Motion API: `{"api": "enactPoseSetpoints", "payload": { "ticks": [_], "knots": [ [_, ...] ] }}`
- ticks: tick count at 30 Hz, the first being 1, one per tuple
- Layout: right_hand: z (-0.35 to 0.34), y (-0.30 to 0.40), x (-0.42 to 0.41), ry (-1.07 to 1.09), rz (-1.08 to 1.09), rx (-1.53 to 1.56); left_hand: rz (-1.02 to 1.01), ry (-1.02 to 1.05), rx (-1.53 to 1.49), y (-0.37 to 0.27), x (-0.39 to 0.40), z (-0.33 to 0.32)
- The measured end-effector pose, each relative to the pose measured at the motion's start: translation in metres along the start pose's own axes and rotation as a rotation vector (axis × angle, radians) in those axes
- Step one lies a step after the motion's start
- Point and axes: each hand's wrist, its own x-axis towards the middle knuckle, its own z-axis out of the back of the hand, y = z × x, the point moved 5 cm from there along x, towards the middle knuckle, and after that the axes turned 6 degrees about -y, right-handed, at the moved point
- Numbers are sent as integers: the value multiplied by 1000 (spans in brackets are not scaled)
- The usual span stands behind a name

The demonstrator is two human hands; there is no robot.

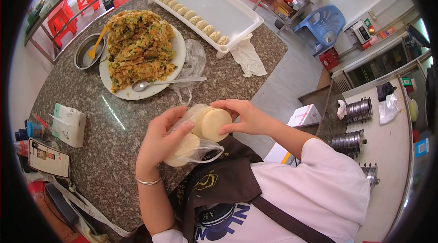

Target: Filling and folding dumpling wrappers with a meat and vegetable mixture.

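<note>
My left hand (pixel 167 140) grips a clear plastic bag (pixel 208 147) with round dough wrappers inside. My right hand (pixel 244 116) holds a stack of round dough wrappers (pixel 216 125) at the bag's mouth, thumb on the front face and fingers behind. Beyond my hands a white plate (pixel 179 51) bears a large heap of chopped filling (pixel 140 48), with a metal spoon (pixel 140 85) resting on its near rim. A white plastic tray (pixel 219 3) stands farther back; a row of pleated dumplings (pixel 195 20) lies along its near side.
A metal bowl (pixel 79 53) with an orange spatula (pixel 97 44) stands left of the plate. A crumpled plastic bag (pixel 193 61) and white tissue (pixel 249 56) lie on the granite table (pixel 113 161). A tissue pack (pixel 70 125) and a phone (pixel 49 157) are at left.
</note>
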Motion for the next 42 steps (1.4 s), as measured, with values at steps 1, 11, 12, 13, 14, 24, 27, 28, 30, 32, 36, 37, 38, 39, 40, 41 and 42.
{"api": "enactPoseSetpoints", "payload": {
  "ticks": [1, 11, 12, 13, 14, 24, 27, 28, 30, 32, 36, 37, 38, 39, 40, 41, 42],
  "knots": [
    [0, 10, 1, 16, 17, -56, -1, -4, 1, 3, 0, 1],
    [-10, 35, 16, -200, 409, -252, -263, -41, 81, 3, -1, 4],
    [-11, 34, 16, -199, 409, -251, -147, 17, -26, 6, 0, 2],
    [-10, 33, 15, -229, 423, -248, -31, 75, -133, 9, 1, -1],
    [-9, 32, 15, -259, 436, -246, -31, 75, -133, 9, 3, -1],
    [-14, 45, 18, -351, 550, -352, -291, -31, 102, -7, -2, 7],
    [-12, 43, 12, -313, 622, -313, -288, -24, 125, -8, -4, 3],
    [-12, 45, 12, -306, 587, -330, -277, -16, 87, -5, -4, 1],
    [-12, 50, 13, -316, 518, -351, -345, -20, 127, -7, -6, 0],
    [-13, 52, 17, -283, 566, -338, -386, -37, 150, -12, -9, 2],
    [-13, 56, 21, -271, 553, -353, -314, -25, 97, -14, -6, 2],
    [-13, 57, 23, -267, 562, -350, -340, -20, 141, -16, -6, 2],
    [-13, 58, 25, -263, 547, -349, -342, -29, 145, -16, -6, 5],
    [-13, 56, 25, -255, 530, -350, -328, -22, 138, -15, -5, 5],
    [-12, 56, 25, -248, 536, -349, -316, -14, 131, -14, -5, 5],
    [-13, 58, 24, -234, 568, -369, -317, -23, 130, -14, -5, 5],
    [-14, 59, 25, -222, 602, -388, -317, -18, 128, -14, -5, 5]
  ]
}}
